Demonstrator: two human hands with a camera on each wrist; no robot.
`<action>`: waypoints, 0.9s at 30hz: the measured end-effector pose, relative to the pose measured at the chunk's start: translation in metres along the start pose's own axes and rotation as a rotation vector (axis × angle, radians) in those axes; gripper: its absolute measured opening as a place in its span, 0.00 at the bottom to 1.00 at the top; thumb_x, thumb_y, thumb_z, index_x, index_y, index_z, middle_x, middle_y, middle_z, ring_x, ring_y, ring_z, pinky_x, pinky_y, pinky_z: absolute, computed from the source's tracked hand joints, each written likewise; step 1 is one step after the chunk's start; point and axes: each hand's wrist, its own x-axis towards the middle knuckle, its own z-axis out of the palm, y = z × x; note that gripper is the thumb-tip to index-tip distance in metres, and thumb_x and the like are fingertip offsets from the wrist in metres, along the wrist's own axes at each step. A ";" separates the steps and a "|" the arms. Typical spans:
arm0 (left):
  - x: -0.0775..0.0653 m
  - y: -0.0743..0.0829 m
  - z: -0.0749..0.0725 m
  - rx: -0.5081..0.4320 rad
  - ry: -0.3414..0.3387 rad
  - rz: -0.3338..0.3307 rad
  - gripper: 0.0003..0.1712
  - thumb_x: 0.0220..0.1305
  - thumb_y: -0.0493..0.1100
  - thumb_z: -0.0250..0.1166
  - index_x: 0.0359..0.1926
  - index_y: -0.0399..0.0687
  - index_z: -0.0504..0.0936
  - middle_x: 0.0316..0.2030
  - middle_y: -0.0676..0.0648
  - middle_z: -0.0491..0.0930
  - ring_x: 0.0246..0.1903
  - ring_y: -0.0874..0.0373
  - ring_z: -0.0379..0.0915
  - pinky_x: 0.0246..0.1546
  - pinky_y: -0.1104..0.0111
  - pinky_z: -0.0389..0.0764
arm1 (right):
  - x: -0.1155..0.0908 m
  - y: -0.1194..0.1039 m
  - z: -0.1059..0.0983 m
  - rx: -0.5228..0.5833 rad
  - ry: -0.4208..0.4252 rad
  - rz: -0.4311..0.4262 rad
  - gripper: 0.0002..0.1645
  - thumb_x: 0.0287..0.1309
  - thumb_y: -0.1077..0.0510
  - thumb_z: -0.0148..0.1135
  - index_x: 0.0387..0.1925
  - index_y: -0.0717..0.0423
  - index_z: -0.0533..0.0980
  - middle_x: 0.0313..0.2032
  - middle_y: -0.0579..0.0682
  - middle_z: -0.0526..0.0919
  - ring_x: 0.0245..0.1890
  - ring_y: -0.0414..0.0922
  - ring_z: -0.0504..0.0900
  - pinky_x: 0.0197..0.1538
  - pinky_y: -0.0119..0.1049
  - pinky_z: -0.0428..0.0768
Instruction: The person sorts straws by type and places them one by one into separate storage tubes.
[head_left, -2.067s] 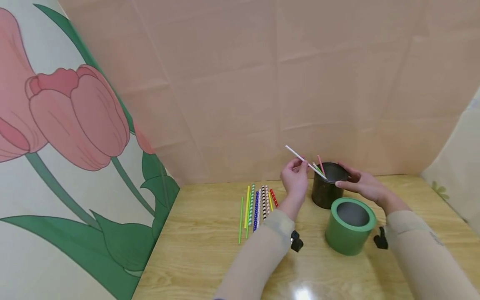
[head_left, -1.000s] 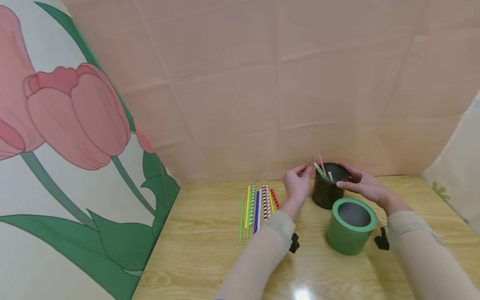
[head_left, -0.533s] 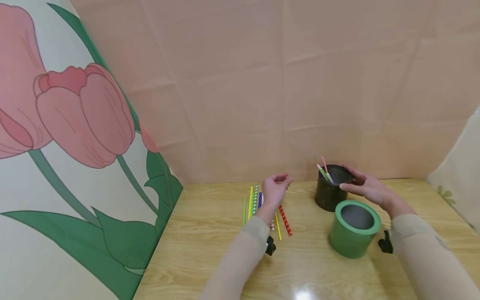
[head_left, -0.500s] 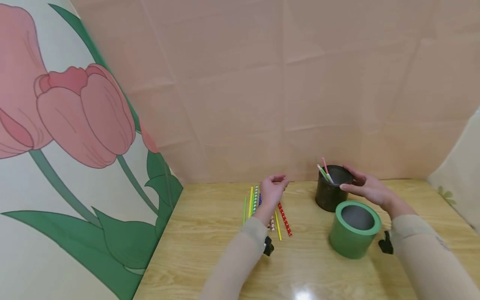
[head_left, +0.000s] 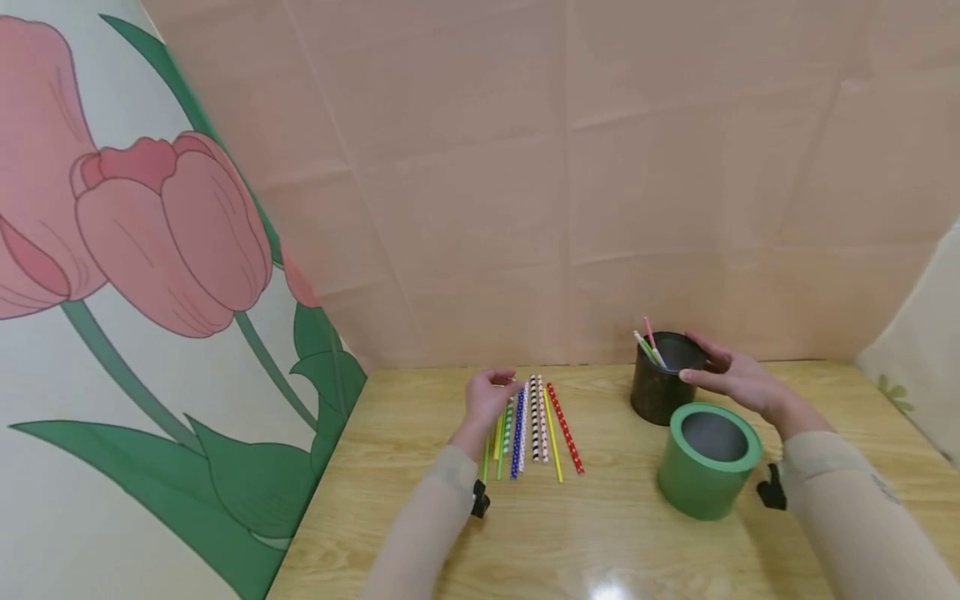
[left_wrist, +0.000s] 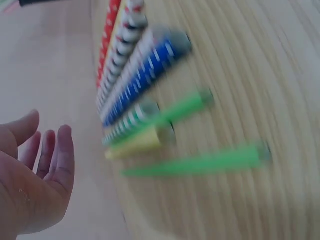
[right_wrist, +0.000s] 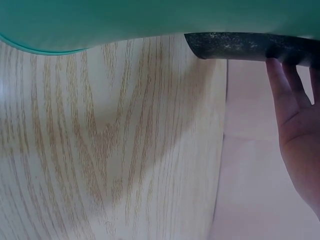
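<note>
In the head view my left hand (head_left: pixel 486 398) hovers at the far ends of the leftmost straws laid out on the table. The left wrist view shows its fingers loosely bent with nothing between them, beside a green straw (left_wrist: pixel 200 165) and a yellow straw (left_wrist: pixel 137 142). Also in the row are a blue dotted straw (head_left: pixel 517 437), a black-striped straw (head_left: pixel 535 429) and a red dotted straw (head_left: pixel 566 429). My right hand (head_left: pixel 731 381) grips the black cup (head_left: pixel 655 393) at its rim, thumb in front and fingers behind. A pink straw (head_left: pixel 649 330) and several others lean in that cup.
A green cylindrical pot (head_left: pixel 697 483) with a dark inside stands in front of the black cup, near the right forearm. A peach-coloured sheet (head_left: pixel 465 208) hangs behind the wooden table (head_left: pixel 600 533). A tulip-painted panel (head_left: pixel 150 250) borders the left side.
My left hand put a white straw into the black cup, let it go, and has moved left over the row of straws. My right hand has stayed on the cup.
</note>
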 end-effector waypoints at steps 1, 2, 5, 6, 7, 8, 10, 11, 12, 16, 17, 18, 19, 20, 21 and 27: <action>0.001 -0.004 -0.006 -0.007 -0.006 -0.017 0.15 0.63 0.32 0.77 0.51 0.35 0.88 0.39 0.45 0.88 0.35 0.57 0.83 0.44 0.57 0.91 | 0.000 0.001 0.000 0.000 0.002 -0.002 0.56 0.75 0.39 0.65 0.87 0.47 0.44 0.75 0.77 0.63 0.73 0.71 0.67 0.51 0.27 0.78; 0.002 -0.007 -0.011 -0.010 -0.013 -0.027 0.17 0.63 0.32 0.77 0.52 0.34 0.88 0.39 0.45 0.87 0.35 0.57 0.83 0.44 0.57 0.91 | 0.000 0.001 0.000 -0.002 0.005 -0.004 0.56 0.75 0.39 0.65 0.87 0.47 0.44 0.75 0.77 0.63 0.72 0.71 0.68 0.51 0.26 0.78; 0.004 -0.015 -0.027 0.020 -0.021 -0.041 0.21 0.61 0.32 0.78 0.54 0.31 0.86 0.39 0.44 0.88 0.34 0.58 0.83 0.40 0.63 0.91 | 0.000 0.001 0.000 -0.002 0.007 -0.007 0.56 0.75 0.39 0.65 0.87 0.47 0.44 0.74 0.77 0.63 0.72 0.71 0.68 0.51 0.26 0.78; 0.004 -0.018 -0.032 0.032 -0.020 -0.038 0.21 0.60 0.31 0.78 0.54 0.31 0.86 0.39 0.43 0.88 0.34 0.57 0.83 0.39 0.64 0.90 | 0.000 0.001 0.000 -0.004 0.009 -0.006 0.55 0.75 0.39 0.65 0.87 0.47 0.44 0.74 0.77 0.63 0.72 0.71 0.68 0.51 0.26 0.78; 0.004 -0.020 -0.036 0.038 -0.019 -0.042 0.21 0.60 0.30 0.78 0.54 0.30 0.86 0.39 0.42 0.88 0.33 0.56 0.83 0.38 0.64 0.90 | 0.000 0.001 0.000 -0.009 0.012 -0.006 0.56 0.75 0.39 0.65 0.87 0.47 0.44 0.74 0.77 0.64 0.72 0.71 0.68 0.50 0.26 0.78; 0.004 -0.022 -0.040 0.047 -0.018 -0.050 0.22 0.59 0.30 0.78 0.55 0.30 0.86 0.39 0.41 0.88 0.33 0.56 0.84 0.37 0.64 0.90 | 0.000 0.001 0.000 -0.011 0.011 -0.005 0.55 0.75 0.39 0.65 0.87 0.47 0.44 0.74 0.77 0.63 0.72 0.71 0.68 0.50 0.25 0.78; 0.003 -0.026 -0.047 0.053 -0.019 -0.074 0.22 0.59 0.30 0.78 0.55 0.30 0.85 0.39 0.41 0.88 0.34 0.55 0.84 0.38 0.63 0.90 | 0.000 0.001 0.001 -0.011 0.011 -0.004 0.56 0.75 0.39 0.65 0.87 0.47 0.44 0.74 0.77 0.63 0.72 0.71 0.68 0.50 0.26 0.78; 0.003 -0.028 -0.050 0.051 -0.025 -0.088 0.23 0.60 0.30 0.78 0.56 0.30 0.85 0.40 0.40 0.88 0.35 0.54 0.84 0.40 0.62 0.91 | 0.000 0.001 0.001 -0.013 0.011 -0.003 0.56 0.75 0.39 0.65 0.87 0.47 0.44 0.74 0.77 0.63 0.72 0.71 0.68 0.51 0.27 0.78; 0.002 -0.030 -0.052 0.045 -0.035 -0.101 0.24 0.60 0.30 0.78 0.57 0.30 0.85 0.41 0.40 0.88 0.36 0.54 0.85 0.42 0.61 0.91 | 0.000 0.001 0.001 -0.013 0.012 -0.002 0.56 0.75 0.39 0.65 0.87 0.47 0.44 0.74 0.77 0.63 0.72 0.71 0.68 0.52 0.29 0.79; 0.000 -0.038 -0.059 0.022 -0.073 -0.154 0.28 0.60 0.31 0.79 0.61 0.32 0.82 0.44 0.41 0.87 0.40 0.52 0.85 0.47 0.60 0.90 | 0.000 0.000 0.002 -0.014 0.003 0.002 0.56 0.75 0.38 0.64 0.87 0.47 0.43 0.75 0.77 0.63 0.73 0.72 0.67 0.61 0.48 0.81; -0.001 -0.040 -0.061 0.019 -0.079 -0.162 0.29 0.60 0.31 0.79 0.62 0.33 0.82 0.44 0.41 0.87 0.41 0.52 0.85 0.47 0.61 0.90 | 0.000 0.000 0.002 -0.015 0.002 0.002 0.56 0.75 0.38 0.64 0.87 0.46 0.43 0.75 0.77 0.63 0.73 0.72 0.67 0.63 0.55 0.80; -0.001 -0.041 -0.062 0.022 -0.084 -0.165 0.30 0.59 0.31 0.79 0.62 0.33 0.82 0.44 0.41 0.87 0.41 0.52 0.84 0.47 0.61 0.90 | 0.000 0.000 0.003 -0.016 0.003 0.001 0.56 0.75 0.38 0.64 0.87 0.46 0.43 0.75 0.77 0.63 0.73 0.73 0.67 0.64 0.60 0.79; -0.002 -0.043 -0.063 0.026 -0.086 -0.171 0.30 0.59 0.32 0.80 0.62 0.33 0.82 0.44 0.42 0.87 0.41 0.52 0.84 0.46 0.62 0.90 | 0.000 -0.001 0.003 -0.019 0.004 0.000 0.56 0.75 0.37 0.64 0.87 0.46 0.43 0.75 0.77 0.62 0.73 0.73 0.67 0.65 0.64 0.77; -0.002 -0.044 -0.064 0.029 -0.087 -0.177 0.30 0.58 0.32 0.80 0.61 0.33 0.82 0.43 0.42 0.87 0.41 0.52 0.84 0.46 0.62 0.90 | 0.000 -0.001 0.002 -0.017 0.004 0.000 0.56 0.75 0.38 0.64 0.87 0.46 0.43 0.75 0.77 0.62 0.73 0.73 0.67 0.66 0.67 0.76; -0.003 -0.045 -0.065 0.031 -0.090 -0.177 0.30 0.58 0.31 0.80 0.61 0.33 0.82 0.43 0.42 0.87 0.41 0.51 0.84 0.46 0.62 0.90 | 0.000 -0.001 0.002 -0.016 0.006 -0.002 0.56 0.75 0.38 0.64 0.87 0.46 0.43 0.75 0.77 0.62 0.72 0.74 0.67 0.66 0.68 0.75; -0.009 -0.049 -0.067 0.022 -0.078 -0.212 0.26 0.58 0.29 0.80 0.57 0.32 0.84 0.42 0.42 0.88 0.38 0.52 0.84 0.45 0.58 0.90 | 0.001 0.001 0.001 -0.015 0.008 -0.006 0.55 0.75 0.38 0.64 0.87 0.45 0.43 0.75 0.77 0.62 0.72 0.74 0.66 0.66 0.70 0.73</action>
